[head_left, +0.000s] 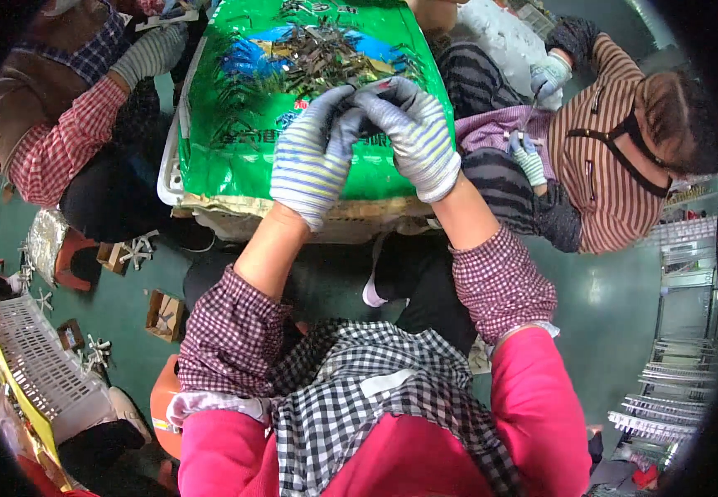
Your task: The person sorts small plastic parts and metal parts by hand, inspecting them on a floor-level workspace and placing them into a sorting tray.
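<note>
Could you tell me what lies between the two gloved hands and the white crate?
In the head view, a green printed sack lies under the hands, left and right, covering the white crate.

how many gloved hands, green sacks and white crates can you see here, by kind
Striped gloved hands: 5 (own left hand, own right hand, plus three of co-workers)
Green sack: 1
White crates: 2
Total: 8

Striped-glove hands [367, 141], checked cuffs, prob. apron.
</note>
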Demonstrator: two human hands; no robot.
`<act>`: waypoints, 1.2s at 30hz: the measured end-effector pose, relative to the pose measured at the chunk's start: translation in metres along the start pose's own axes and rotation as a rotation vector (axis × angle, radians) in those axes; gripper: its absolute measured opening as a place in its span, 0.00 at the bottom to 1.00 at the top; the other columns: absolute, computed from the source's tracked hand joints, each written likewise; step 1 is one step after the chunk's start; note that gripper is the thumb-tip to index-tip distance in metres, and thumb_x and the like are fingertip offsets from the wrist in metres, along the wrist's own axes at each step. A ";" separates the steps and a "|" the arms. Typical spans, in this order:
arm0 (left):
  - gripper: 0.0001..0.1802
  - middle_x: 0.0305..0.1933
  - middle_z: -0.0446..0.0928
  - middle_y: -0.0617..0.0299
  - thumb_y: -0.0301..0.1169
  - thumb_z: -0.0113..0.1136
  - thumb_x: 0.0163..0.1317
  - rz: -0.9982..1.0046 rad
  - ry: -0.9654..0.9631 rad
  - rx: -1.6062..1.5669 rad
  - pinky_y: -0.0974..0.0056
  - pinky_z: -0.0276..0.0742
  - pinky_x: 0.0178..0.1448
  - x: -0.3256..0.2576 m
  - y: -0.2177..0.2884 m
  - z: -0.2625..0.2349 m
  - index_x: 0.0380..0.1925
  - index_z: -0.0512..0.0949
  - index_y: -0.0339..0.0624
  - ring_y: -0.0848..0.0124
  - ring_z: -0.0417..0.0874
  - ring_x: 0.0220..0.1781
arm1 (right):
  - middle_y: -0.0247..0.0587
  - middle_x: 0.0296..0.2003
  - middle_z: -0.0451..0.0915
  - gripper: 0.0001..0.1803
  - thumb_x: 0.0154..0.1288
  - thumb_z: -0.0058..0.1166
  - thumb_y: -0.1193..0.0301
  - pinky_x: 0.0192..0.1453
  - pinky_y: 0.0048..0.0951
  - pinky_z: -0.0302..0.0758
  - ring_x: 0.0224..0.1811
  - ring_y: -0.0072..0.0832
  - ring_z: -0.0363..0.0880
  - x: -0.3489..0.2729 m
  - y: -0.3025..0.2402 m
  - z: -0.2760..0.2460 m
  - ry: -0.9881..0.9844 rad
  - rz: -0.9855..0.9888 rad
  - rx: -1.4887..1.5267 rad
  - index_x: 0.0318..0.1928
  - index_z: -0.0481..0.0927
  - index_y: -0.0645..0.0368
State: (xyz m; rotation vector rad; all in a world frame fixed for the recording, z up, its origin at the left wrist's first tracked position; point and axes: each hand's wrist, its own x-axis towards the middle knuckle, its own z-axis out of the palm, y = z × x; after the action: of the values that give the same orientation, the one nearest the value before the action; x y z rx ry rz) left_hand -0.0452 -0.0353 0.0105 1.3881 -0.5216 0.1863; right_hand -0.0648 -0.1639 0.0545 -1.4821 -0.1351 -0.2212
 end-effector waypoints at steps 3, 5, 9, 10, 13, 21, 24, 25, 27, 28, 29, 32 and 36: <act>0.14 0.38 0.78 0.57 0.28 0.52 0.63 -0.053 -0.012 -0.128 0.70 0.74 0.45 -0.006 0.020 0.001 0.47 0.73 0.34 0.74 0.78 0.40 | 0.32 0.30 0.79 0.06 0.57 0.58 0.74 0.39 0.21 0.73 0.32 0.16 0.75 -0.012 -0.002 -0.006 -0.035 0.008 -0.018 0.36 0.78 0.62; 0.14 0.36 0.77 0.62 0.28 0.51 0.64 -0.212 0.021 -0.170 0.73 0.73 0.41 -0.005 0.027 0.000 0.48 0.73 0.34 0.78 0.76 0.37 | 0.32 0.30 0.79 0.08 0.57 0.58 0.75 0.40 0.21 0.73 0.33 0.17 0.75 -0.011 -0.003 -0.015 -0.072 0.027 -0.071 0.37 0.78 0.63; 0.14 0.33 0.80 0.62 0.31 0.49 0.65 -0.317 0.074 -0.130 0.78 0.66 0.25 0.004 0.022 -0.012 0.49 0.75 0.40 0.81 0.76 0.27 | 0.38 0.31 0.81 0.09 0.57 0.57 0.72 0.39 0.26 0.74 0.32 0.25 0.77 -0.007 0.020 -0.042 -0.014 -0.054 -0.452 0.38 0.79 0.62; 0.14 0.31 0.80 0.62 0.31 0.49 0.65 -0.362 0.076 -0.141 0.79 0.66 0.24 0.006 0.020 -0.016 0.49 0.74 0.39 0.80 0.76 0.26 | 0.42 0.31 0.80 0.10 0.56 0.57 0.71 0.40 0.29 0.74 0.33 0.30 0.78 -0.006 0.030 -0.051 -0.036 -0.099 -0.816 0.38 0.79 0.62; 0.16 0.31 0.80 0.59 0.29 0.48 0.64 -0.369 0.070 -0.213 0.77 0.67 0.23 0.010 0.011 -0.026 0.51 0.71 0.37 0.78 0.77 0.24 | 0.50 0.32 0.78 0.10 0.54 0.56 0.68 0.42 0.36 0.73 0.36 0.43 0.76 -0.007 0.040 -0.050 -0.146 -0.018 -1.189 0.36 0.80 0.59; 0.14 0.33 0.80 0.52 0.30 0.50 0.63 -0.377 0.125 -0.186 0.72 0.72 0.24 0.013 0.007 -0.027 0.47 0.67 0.36 0.71 0.80 0.26 | 0.46 0.39 0.78 0.15 0.56 0.53 0.59 0.49 0.40 0.72 0.44 0.41 0.76 -0.007 0.053 -0.032 -0.356 0.205 -1.313 0.41 0.80 0.50; 0.12 0.37 0.79 0.52 0.32 0.52 0.63 -0.454 0.113 -0.192 0.70 0.74 0.28 0.007 0.008 -0.027 0.44 0.70 0.37 0.70 0.81 0.29 | 0.46 0.36 0.78 0.13 0.56 0.52 0.60 0.47 0.41 0.72 0.41 0.41 0.77 -0.007 0.060 -0.020 -0.373 0.176 -1.409 0.39 0.81 0.52; 0.13 0.38 0.79 0.52 0.32 0.52 0.63 -0.488 0.110 -0.182 0.70 0.74 0.29 0.006 0.006 -0.032 0.45 0.71 0.36 0.70 0.81 0.30 | 0.45 0.36 0.78 0.13 0.57 0.52 0.61 0.47 0.40 0.71 0.41 0.42 0.76 -0.005 0.059 -0.015 -0.407 0.247 -1.426 0.38 0.80 0.52; 0.13 0.38 0.80 0.53 0.32 0.51 0.63 -0.535 0.098 -0.231 0.70 0.75 0.30 0.003 0.005 -0.036 0.45 0.72 0.37 0.70 0.81 0.31 | 0.45 0.35 0.79 0.11 0.56 0.52 0.62 0.45 0.40 0.72 0.40 0.42 0.77 -0.004 0.066 -0.016 -0.404 0.258 -1.437 0.36 0.80 0.54; 0.13 0.38 0.80 0.53 0.32 0.51 0.63 -0.530 0.098 -0.236 0.70 0.75 0.30 0.004 0.003 -0.036 0.45 0.72 0.37 0.70 0.81 0.31 | 0.45 0.33 0.79 0.11 0.56 0.52 0.63 0.44 0.41 0.72 0.38 0.44 0.77 -0.005 0.066 -0.018 -0.383 0.243 -1.364 0.36 0.80 0.54; 0.13 0.38 0.80 0.53 0.32 0.51 0.63 -0.581 0.065 -0.269 0.70 0.75 0.30 0.003 0.002 -0.037 0.45 0.73 0.37 0.70 0.81 0.32 | 0.45 0.32 0.80 0.11 0.55 0.53 0.64 0.43 0.41 0.73 0.37 0.45 0.77 -0.006 0.066 -0.019 -0.367 0.228 -1.286 0.35 0.80 0.55; 0.14 0.39 0.80 0.55 0.32 0.51 0.63 -0.643 0.024 -0.275 0.70 0.76 0.31 0.001 -0.002 -0.039 0.46 0.73 0.37 0.71 0.81 0.33 | 0.47 0.29 0.80 0.11 0.53 0.56 0.66 0.38 0.35 0.75 0.31 0.40 0.79 -0.008 0.066 -0.027 -0.291 0.151 -1.131 0.35 0.79 0.59; 0.13 0.34 0.78 0.60 0.30 0.54 0.61 -0.592 -0.058 -0.040 0.67 0.76 0.33 0.001 -0.011 -0.027 0.43 0.75 0.35 0.73 0.79 0.34 | 0.41 0.29 0.81 0.08 0.55 0.58 0.73 0.38 0.27 0.76 0.31 0.24 0.78 -0.012 0.049 -0.031 -0.071 -0.062 -0.379 0.35 0.79 0.63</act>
State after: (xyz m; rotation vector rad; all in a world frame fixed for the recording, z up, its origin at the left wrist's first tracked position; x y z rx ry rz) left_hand -0.0333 -0.0110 -0.0014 1.4536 -0.1437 -0.3426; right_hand -0.0663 -0.1904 0.0012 -1.8655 -0.2049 -0.2537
